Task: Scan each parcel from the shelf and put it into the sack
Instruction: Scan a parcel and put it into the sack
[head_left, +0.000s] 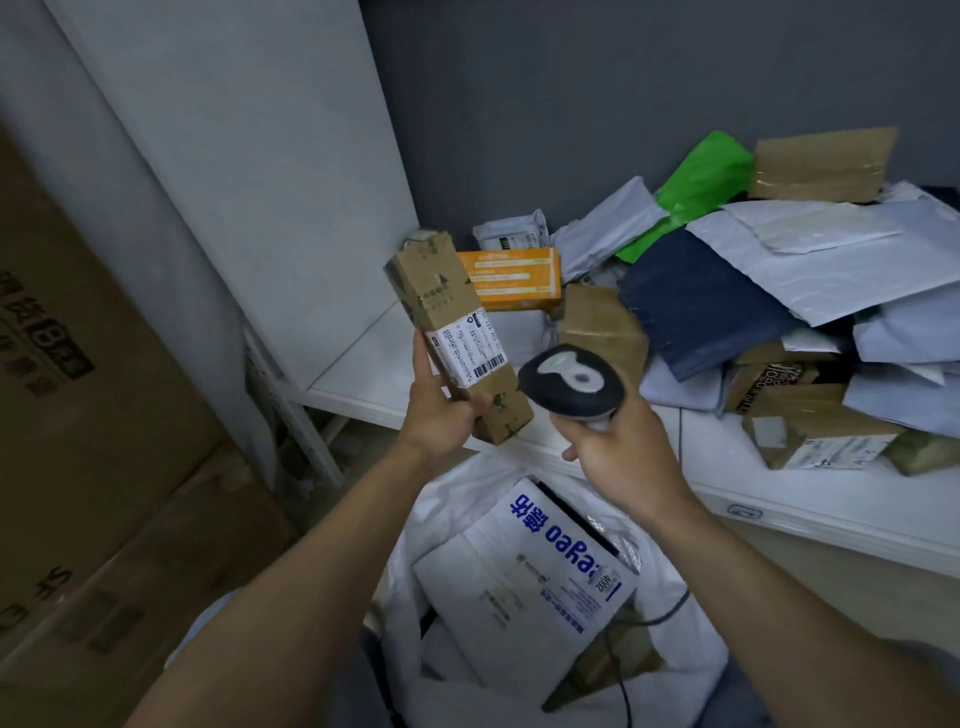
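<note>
Parcel was a long brown cardboard box, tilted, its barcode label facing the camera, held up over the front edge of the white shelf. Left hand gripped its lower end, thumb on one side, fingers curled round the other. Right hand was wrapped tight around the handle of the scanner, whose dark head sat at 4 o'clock from the label, close but not touching. Sack gaped open down at 6 o'clock with a white box with blue lettering inside. Orange box, navy mailer and green mailer lay piled on the shelf from 12 round to 3 o'clock.
</note>
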